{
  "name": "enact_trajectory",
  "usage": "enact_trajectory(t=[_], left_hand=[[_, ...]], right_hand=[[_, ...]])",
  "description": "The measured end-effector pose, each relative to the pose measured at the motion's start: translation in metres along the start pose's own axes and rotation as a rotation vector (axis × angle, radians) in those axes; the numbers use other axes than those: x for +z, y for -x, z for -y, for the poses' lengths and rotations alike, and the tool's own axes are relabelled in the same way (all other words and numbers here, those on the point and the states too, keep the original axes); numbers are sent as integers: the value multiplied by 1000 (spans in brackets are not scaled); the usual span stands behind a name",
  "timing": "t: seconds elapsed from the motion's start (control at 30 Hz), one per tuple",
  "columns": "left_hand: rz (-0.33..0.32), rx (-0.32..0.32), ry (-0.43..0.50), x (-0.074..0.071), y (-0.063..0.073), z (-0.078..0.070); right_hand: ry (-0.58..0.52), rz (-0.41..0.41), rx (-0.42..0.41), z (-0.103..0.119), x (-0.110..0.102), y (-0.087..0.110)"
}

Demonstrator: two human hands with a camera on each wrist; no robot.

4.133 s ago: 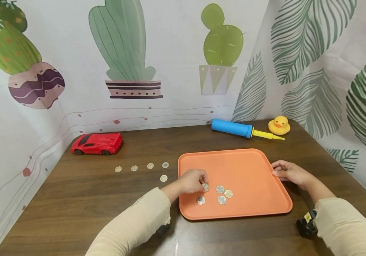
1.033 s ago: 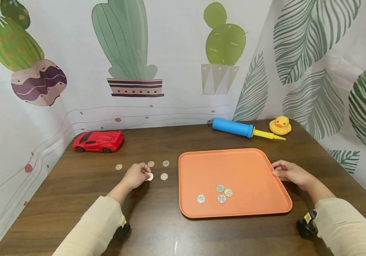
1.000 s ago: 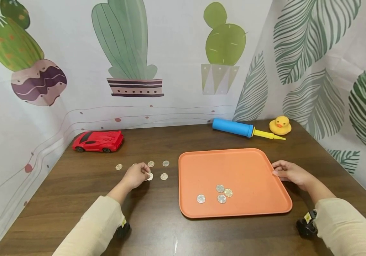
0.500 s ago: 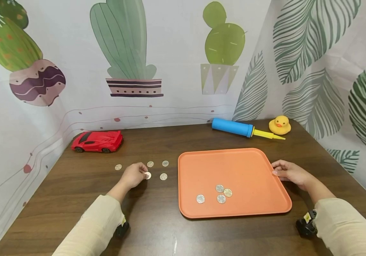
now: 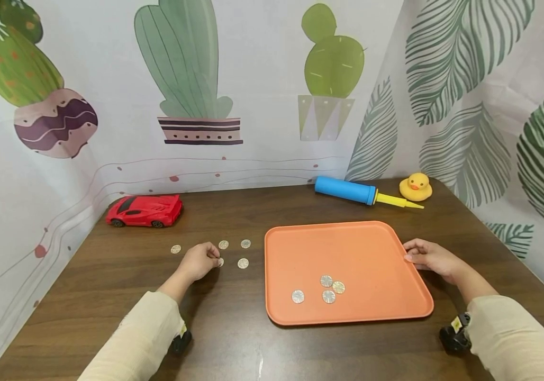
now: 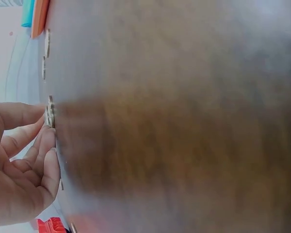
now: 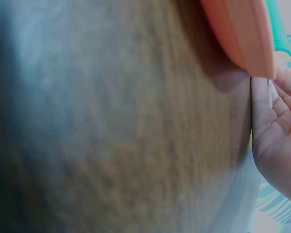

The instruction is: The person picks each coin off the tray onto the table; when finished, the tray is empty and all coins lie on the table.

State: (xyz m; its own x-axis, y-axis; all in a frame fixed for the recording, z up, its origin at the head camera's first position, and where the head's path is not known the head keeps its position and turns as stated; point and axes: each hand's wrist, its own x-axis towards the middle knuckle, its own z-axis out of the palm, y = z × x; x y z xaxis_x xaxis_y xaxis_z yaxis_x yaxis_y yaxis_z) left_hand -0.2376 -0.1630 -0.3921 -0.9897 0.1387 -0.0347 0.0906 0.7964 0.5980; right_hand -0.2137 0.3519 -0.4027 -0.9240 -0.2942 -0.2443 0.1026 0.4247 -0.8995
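My left hand (image 5: 199,261) is low over the table left of the tray, its thumb and fingertips pinching a coin (image 6: 50,114) at the tabletop. Only the right part of that coin shows in the head view, beside a gold coin (image 5: 243,263). Behind them lie a silvery coin (image 5: 245,243) and two gold ones; my hand covers part of that row. My right hand (image 5: 433,259) grips the right rim of the orange tray (image 5: 362,254), thumb on top and fingers beneath. On the tray lie several coins, among them a silver one (image 5: 298,296) set apart.
A red toy car (image 5: 145,211) stands at the back left of the brown table (image 5: 224,323). Behind the tray are a blue and yellow hand pump (image 5: 348,190) and a yellow rubber duck (image 5: 416,187). A printed cloth (image 5: 267,79) hangs along the table's back edge.
My left hand has carried a coin from the tray leftward to the table. Within the last second the coin tilted down flatter there. My right hand has stayed on the tray rim.
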Motion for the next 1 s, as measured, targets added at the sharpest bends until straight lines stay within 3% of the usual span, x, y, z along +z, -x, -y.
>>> enact_trajectory(t=[0.37,0.5,0.67,0.87,1.0], left_hand=[[-24,36,85,-7,1,-10],[-12,48,158,-7,1,-16],[35,59,264,-4,3,-27],[76,115,242,-1,6,-40],[129,152,301,-1,11,-52]], right_hand=[[0,-2,-2,0,-2,1],[-5,1,-3,1,-1,1],[-6,1,-1,3,-1,1],[7,-3,12,4,0,1],[9,-2,10,4,0,0]])
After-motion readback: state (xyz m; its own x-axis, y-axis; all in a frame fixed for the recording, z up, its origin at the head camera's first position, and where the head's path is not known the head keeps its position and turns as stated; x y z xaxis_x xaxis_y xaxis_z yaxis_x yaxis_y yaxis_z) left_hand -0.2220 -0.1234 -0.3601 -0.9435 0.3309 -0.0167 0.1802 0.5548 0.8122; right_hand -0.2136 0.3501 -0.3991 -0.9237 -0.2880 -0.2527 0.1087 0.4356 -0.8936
